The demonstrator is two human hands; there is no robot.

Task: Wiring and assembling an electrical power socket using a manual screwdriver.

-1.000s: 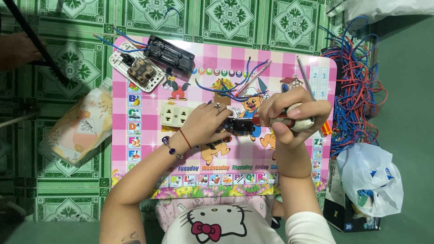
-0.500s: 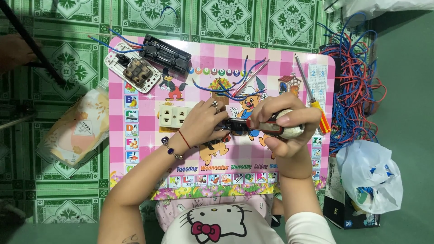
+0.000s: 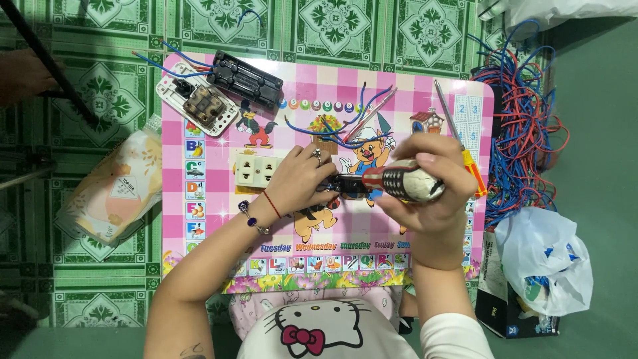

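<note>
My left hand (image 3: pixel 302 176) grips a small black electrical part (image 3: pixel 347 185) over the middle of a pink cartoon play table (image 3: pixel 212 226). My right hand (image 3: pixel 435 183) is closed around the rounded red, black and cream handle of a screwdriver (image 3: pixel 402 183), whose tip points left into the black part. Blue and red wires (image 3: pixel 345 129) trail from the part toward the table's far side. A cream double socket (image 3: pixel 256 171) lies just left of my left hand.
A white switch plate (image 3: pixel 197 106) and a black box (image 3: pixel 244 81) lie at the table's far left corner. A thin yellow-handled screwdriver (image 3: pixel 458 136) lies at the right. Tangled red and blue wires (image 3: pixel 525 133), plastic bags (image 3: pixel 548 259) (image 3: pixel 113 189) and another person's hand (image 3: pixel 23 73) surround the table.
My right hand has turned the screwdriver so its handle lies sideways and its tip meets the black part. The view has shifted slightly; my left hand keeps its hold.
</note>
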